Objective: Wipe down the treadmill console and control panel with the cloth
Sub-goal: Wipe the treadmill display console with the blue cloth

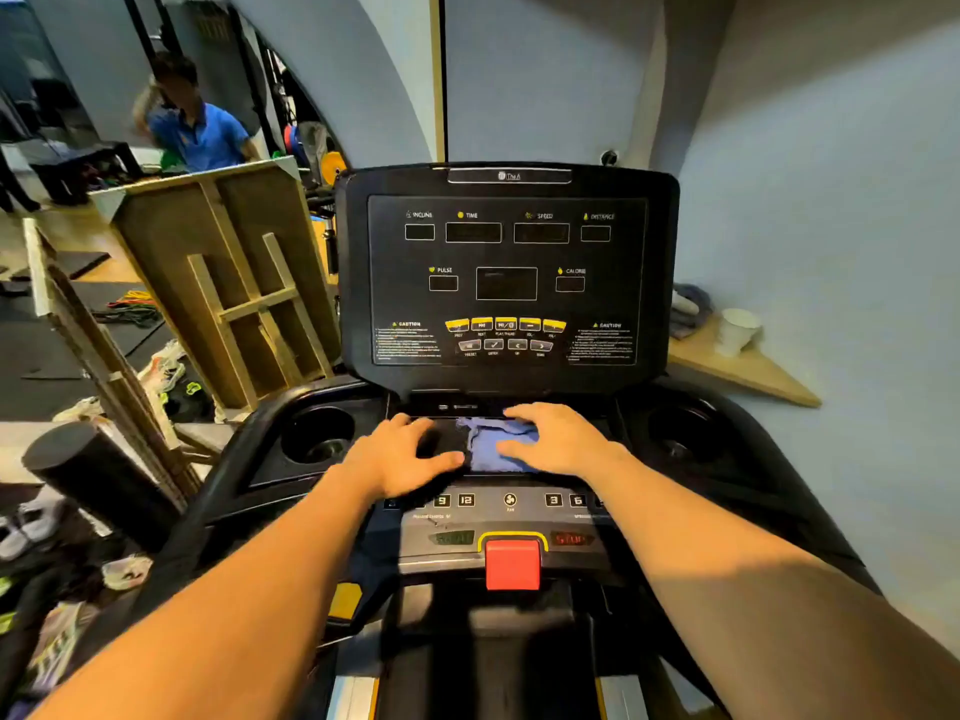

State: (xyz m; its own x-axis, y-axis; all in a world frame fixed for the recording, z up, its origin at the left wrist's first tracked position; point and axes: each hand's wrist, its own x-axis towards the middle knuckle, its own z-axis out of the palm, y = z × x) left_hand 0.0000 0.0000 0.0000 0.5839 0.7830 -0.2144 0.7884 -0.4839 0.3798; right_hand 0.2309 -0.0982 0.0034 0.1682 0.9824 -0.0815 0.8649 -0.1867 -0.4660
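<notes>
Under my right hand (pixel 558 439): soft, crumpled blue cloth (pixel 496 444). Beneath it, glossy black plastic tray (pixel 441 439). Above the cloth, matt black console (pixel 506 278). Below, glossy red plastic stop key (pixel 512 563).

A wooden frame (pixel 228 283) leans left of the machine, with a black foam roller (pixel 98 480) and white shoes (pixel 26 527) on the floor nearby. On the right, a white cup (pixel 736 330) stands on a corner shelf (pixel 753 374) beside a bundled grey cloth (pixel 688 309).

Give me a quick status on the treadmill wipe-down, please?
Right hand flat on crumpled blue cloth, pressing it on the black tray below the console. Left hand flat beside it, empty. Nothing in the way.
</notes>
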